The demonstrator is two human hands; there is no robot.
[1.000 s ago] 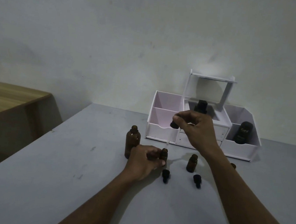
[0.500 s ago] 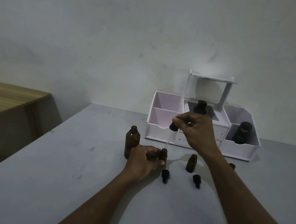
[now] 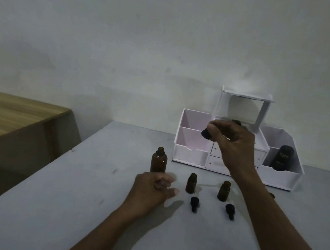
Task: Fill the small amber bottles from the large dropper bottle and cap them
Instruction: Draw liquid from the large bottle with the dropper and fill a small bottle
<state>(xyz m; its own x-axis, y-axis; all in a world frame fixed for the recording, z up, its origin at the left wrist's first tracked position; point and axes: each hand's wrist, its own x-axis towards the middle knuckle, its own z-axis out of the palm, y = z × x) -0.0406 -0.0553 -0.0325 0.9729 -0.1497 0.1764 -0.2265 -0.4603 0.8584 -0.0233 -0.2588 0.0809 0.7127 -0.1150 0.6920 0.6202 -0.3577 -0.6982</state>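
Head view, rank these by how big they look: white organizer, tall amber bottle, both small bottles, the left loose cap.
organizer
tall amber bottle
left small bottle and right small bottle look alike: tied
left cap

Grey matt bench [image 3: 60,205], top faintly scuffed. Standing on it: large amber glass bottle [image 3: 158,162], uncapped, upright; left small amber bottle [image 3: 191,184] and right small amber bottle [image 3: 223,192], both uncapped and upright, well apart; near black dropper cap [image 3: 194,203] and far black dropper cap [image 3: 229,210], one just before each small bottle; white compartmented desk organiser [image 3: 189,158] with small drawers, at the rear
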